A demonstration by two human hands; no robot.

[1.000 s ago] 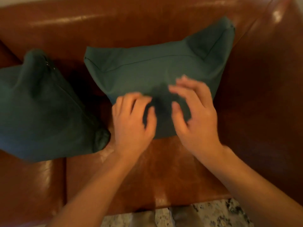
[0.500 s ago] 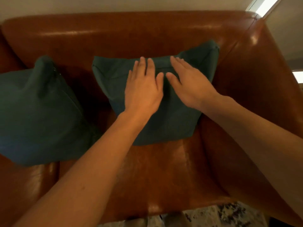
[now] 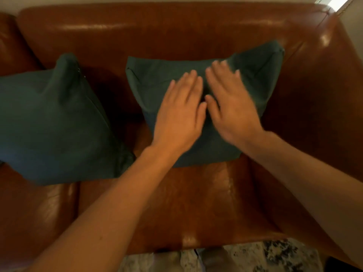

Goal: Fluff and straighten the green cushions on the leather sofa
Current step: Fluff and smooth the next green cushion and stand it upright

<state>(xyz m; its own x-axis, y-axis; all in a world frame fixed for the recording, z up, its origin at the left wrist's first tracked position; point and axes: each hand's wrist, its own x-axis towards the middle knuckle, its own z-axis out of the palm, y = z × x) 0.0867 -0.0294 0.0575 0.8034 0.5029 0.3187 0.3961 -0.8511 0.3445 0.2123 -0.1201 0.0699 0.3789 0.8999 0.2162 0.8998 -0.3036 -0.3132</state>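
Note:
Two dark green cushions stand on a brown leather sofa (image 3: 192, 203). The right cushion (image 3: 257, 75) leans against the backrest near the right armrest, its upper corners sticking up. My left hand (image 3: 179, 114) lies flat on its front face with the fingers stretched out. My right hand (image 3: 231, 107) lies flat beside it, thumbs nearly touching, and looks blurred. Neither hand grips anything. The left cushion (image 3: 51, 122) stands apart on the neighbouring seat, untouched, one pointed corner raised.
The sofa's backrest (image 3: 157, 30) runs along the top and the right armrest (image 3: 324, 95) rises at the right. A seam between seat pads runs below the left cushion. A pale patterned rug (image 3: 255, 258) shows at the bottom edge.
Both hands went from curled near the right cushion's lower edge up to its top, then slid back down to its middle, flat and side by side.

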